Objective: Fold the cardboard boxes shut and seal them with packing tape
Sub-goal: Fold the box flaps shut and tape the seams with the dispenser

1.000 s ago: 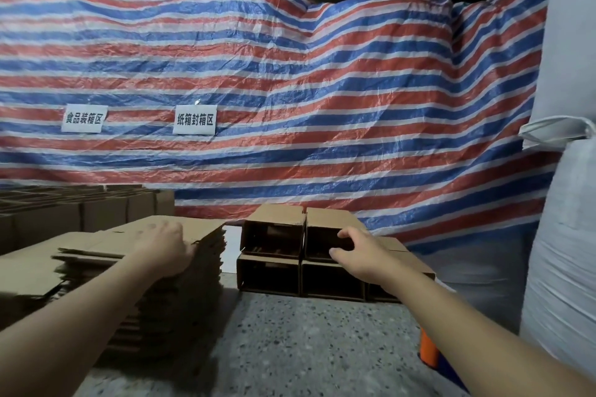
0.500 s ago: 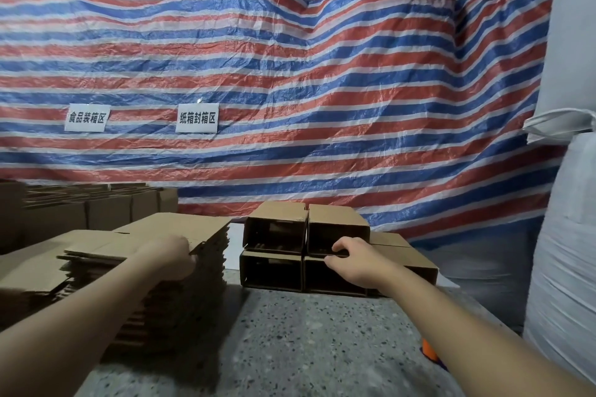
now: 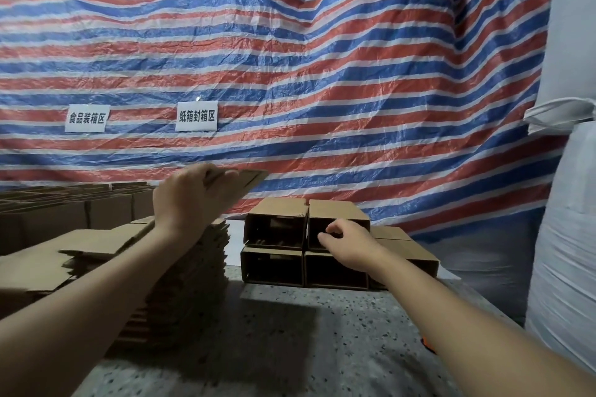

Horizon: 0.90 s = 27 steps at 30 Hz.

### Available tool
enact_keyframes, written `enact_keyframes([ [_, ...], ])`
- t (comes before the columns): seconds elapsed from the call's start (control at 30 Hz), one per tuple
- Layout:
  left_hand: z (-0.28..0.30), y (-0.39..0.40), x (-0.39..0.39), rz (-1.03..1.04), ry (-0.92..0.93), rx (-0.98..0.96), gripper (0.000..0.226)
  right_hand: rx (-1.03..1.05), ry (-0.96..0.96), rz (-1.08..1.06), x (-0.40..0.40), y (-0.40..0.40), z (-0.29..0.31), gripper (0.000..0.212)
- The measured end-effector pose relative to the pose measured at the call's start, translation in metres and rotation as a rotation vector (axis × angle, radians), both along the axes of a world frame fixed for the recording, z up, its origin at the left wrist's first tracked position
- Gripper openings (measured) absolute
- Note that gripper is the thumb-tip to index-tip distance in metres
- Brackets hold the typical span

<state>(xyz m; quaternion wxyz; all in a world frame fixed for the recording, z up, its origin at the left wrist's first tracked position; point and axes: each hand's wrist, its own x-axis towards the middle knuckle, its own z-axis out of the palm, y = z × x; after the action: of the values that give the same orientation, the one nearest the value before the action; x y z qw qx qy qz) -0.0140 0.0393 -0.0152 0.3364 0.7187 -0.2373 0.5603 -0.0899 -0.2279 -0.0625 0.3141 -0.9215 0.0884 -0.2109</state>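
Left hand (image 3: 193, 200) grips a flat cardboard blank (image 3: 248, 178) at centre frame, above the stack (image 3: 180, 271); right hand (image 3: 350, 243), fingers loosely curled and holding nothing, hovers before the assembled boxes (image 3: 277, 226).

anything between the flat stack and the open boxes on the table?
Head view: nothing stands between the flat stack and the open boxes, only a narrow bare strip of table. The left hand holds one flat box above it.
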Motion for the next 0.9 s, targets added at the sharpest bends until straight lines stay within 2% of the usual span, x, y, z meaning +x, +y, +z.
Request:
enact_keyframes([
  [0.07, 0.017, -0.007, -0.011, -0.109, -0.001, -0.066, 0.033, 0.121, -0.126, -0.002, -0.001, 0.002, 0.008, 0.036],
  [0.13, 0.032, -0.013, -0.02, -0.239, 0.016, -0.137, 0.026, 0.279, -0.262, -0.026, -0.004, 0.0, 0.02, 0.035],
  [0.3, 0.046, -0.028, -0.033, -0.513, 0.17, -0.234, 0.017, 0.59, -0.574, -0.117, -0.014, -0.017, 0.054, 0.065],
  [0.4, 0.038, -0.039, -0.036, -0.644, 0.321, -0.315, 0.035, 0.722, -0.571, -0.083, -0.028, -0.03, 0.071, 0.075],
  [0.5, 0.023, -0.054, -0.036, -0.708, 0.409, -0.346, 0.047, 0.849, -0.448, -0.01, -0.041, -0.037, 0.069, 0.068],
  [0.7, -0.002, -0.078, -0.031, -0.658, 0.68, -0.351, 0.041, 0.828, -0.655, -0.231, -0.051, -0.046, 0.046, 0.044],
  [0.83, -0.025, -0.087, -0.028, -0.758, 0.871, -0.403, 0.039, 0.676, -0.709, -0.185, -0.062, -0.049, 0.024, 0.047],
  [0.9, -0.041, -0.089, -0.026, -0.799, 0.936, -0.408, 0.054, 0.653, -0.656, -0.158, -0.066, -0.052, 0.008, 0.043],
])
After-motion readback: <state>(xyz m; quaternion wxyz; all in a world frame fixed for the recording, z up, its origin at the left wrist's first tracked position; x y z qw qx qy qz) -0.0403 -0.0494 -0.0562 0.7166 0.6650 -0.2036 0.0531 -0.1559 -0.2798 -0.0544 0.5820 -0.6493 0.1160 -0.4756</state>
